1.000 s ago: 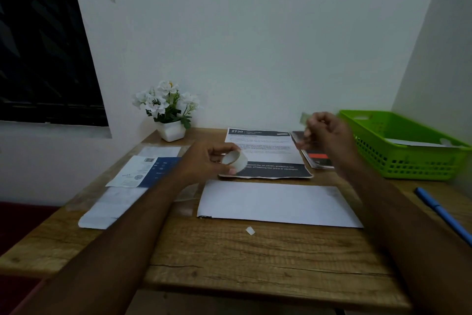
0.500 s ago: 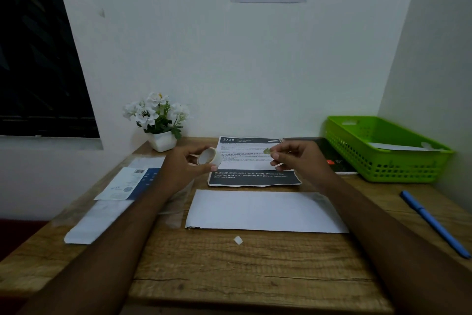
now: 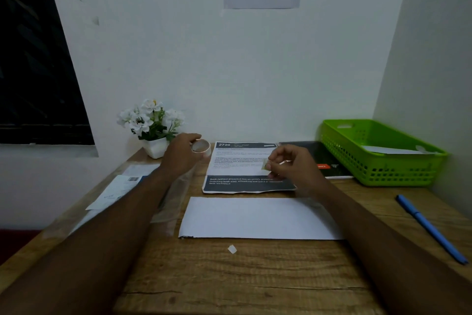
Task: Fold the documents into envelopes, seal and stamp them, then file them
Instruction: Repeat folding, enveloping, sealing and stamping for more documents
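A: Where did the envelope lie?
B: Flat on the table, long axis left to right, just nearer the person than both hands.
A: And the right hand?
B: Narrowed to a pinch. Thumb and fingertips held a small greenish bit (a stamp, I judged) over the sheet, just beyond the envelope's far edge.
A: Which hand was closer to the envelope's right end?
B: The right; its forearm crossed above that end. I'd say the stamp needed to come back and down to a right corner — which corner counted as top, the blank face didn't tell.
A: The left hand?
B: Curled round the tape, raised near the flowers, apart from the envelope.
A: The basket?
B: Far right — well apart.
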Action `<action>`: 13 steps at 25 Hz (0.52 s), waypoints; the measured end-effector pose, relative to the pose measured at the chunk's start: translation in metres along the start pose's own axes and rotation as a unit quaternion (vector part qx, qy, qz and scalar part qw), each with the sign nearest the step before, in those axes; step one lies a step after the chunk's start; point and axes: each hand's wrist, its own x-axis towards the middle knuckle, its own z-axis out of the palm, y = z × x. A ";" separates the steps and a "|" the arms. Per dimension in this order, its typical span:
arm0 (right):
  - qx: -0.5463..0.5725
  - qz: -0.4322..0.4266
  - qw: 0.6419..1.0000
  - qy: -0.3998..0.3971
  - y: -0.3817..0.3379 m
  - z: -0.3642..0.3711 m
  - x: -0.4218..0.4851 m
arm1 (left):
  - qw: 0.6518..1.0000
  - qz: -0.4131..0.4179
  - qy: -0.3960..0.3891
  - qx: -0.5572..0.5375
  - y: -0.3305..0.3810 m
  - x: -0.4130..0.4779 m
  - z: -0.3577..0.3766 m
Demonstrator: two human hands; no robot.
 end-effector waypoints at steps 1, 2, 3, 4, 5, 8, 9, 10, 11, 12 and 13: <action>0.009 0.004 1.000 0.001 0.001 -0.001 0.001 | 0.999 -0.015 -0.012 0.026 -0.005 0.007 0.003; 0.008 0.006 1.000 -0.004 0.002 -0.001 0.002 | 0.998 -0.032 -0.022 0.050 -0.011 0.012 0.007; 0.003 0.008 1.000 -0.009 0.004 -0.003 0.003 | 0.996 -0.051 -0.031 0.071 -0.015 0.015 0.012; -0.005 0.010 1.000 -0.010 0.005 -0.003 0.004 | 0.993 -0.068 -0.039 0.089 -0.018 0.017 0.017; -0.012 0.012 1.000 -0.006 0.006 -0.004 0.005 | 0.990 -0.083 -0.050 0.105 -0.021 0.017 0.020; -0.016 0.016 1.000 0.009 0.007 -0.005 0.007 | 0.988 -0.109 -0.059 0.092 -0.024 0.020 0.025; -0.017 0.016 1.000 0.009 0.007 -0.006 0.008 | 0.989 -0.112 -0.056 0.079 -0.024 0.020 0.023; -0.018 0.016 1.000 0.007 0.008 -0.006 0.008 | 0.990 -0.109 -0.059 0.068 -0.023 0.019 0.020; -0.020 0.017 1.000 0.004 0.008 -0.006 0.008 | 0.991 -0.099 -0.068 0.059 -0.022 0.018 0.017; -0.021 0.020 1.000 0.001 0.009 -0.006 0.008 | 0.992 -0.092 -0.077 0.051 -0.021 0.015 0.014; -0.021 0.023 1.000 0.000 0.008 -0.005 0.007 | 0.992 -0.090 -0.083 0.043 -0.020 0.012 0.011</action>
